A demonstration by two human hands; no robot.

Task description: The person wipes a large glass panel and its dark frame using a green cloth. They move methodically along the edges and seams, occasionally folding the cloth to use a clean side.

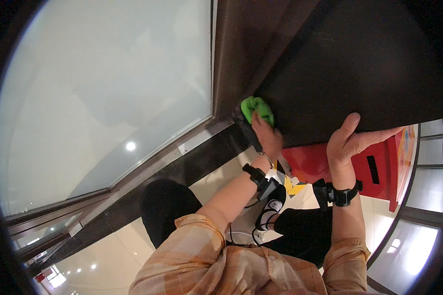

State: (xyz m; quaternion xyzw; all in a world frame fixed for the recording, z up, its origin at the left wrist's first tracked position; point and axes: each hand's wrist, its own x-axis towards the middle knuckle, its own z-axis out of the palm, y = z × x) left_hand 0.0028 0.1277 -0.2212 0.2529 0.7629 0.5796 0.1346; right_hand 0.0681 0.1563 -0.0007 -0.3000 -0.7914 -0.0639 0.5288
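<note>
My left hand (267,138) presses a bright green cloth (257,108) into the corner where a dark brown frame (230,70) meets a large dark panel (354,70). Hand and cloth look slightly blurred. At the panel's lower edge, my right hand (345,142) has its thumb raised over the dark face and a finger stretched along the edge. The remaining fingers are hidden, apparently behind the panel. Each of my wrists carries a black strapped device; the left one also has a bracelet (267,159).
A glass pane (107,92) in a brown frame fills the left side. Below the panel stands a red box-like object (373,169) with a black slot-like mark. Yellow-and-black tape (293,186) marks the tiled floor (122,247). A dark cable (254,238) runs near my shoe (273,206).
</note>
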